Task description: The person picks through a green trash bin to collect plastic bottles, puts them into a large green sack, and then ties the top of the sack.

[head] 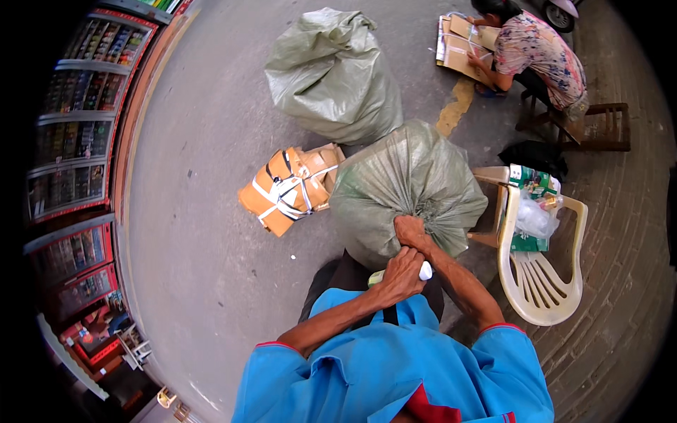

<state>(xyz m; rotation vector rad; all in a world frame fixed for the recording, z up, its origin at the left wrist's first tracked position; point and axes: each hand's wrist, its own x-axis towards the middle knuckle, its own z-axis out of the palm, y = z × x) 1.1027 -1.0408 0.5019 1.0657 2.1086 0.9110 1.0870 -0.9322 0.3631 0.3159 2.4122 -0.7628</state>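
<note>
A full, pale green woven plastic sack (pixel 391 174) stands right before me, its mouth gathered into tight pleats. My right hand (pixel 412 231) is closed around that bunched neck. Just below it, my left hand (pixel 404 272) grips a small bottle (pixel 426 271) that lies crosswise in the fist. The bottle's white cap sticks out on the right and a pale green end on the left; my fingers hide its middle. Left of the sack, a strapped bundle of flattened cardboard (pixel 288 187) lies on the pavement, close against it.
A second green sack (pixel 336 79) stands beyond the first. To the right is a cream plastic armchair (pixel 545 296) holding green cartons (pixel 530 243) and a clear plastic bag (pixel 534 217). A seated person (pixel 539 58) handles tied cardboard (pixel 463 45) beside a wooden stool (pixel 597 127). Shop shelves (pixel 79 137) line the left.
</note>
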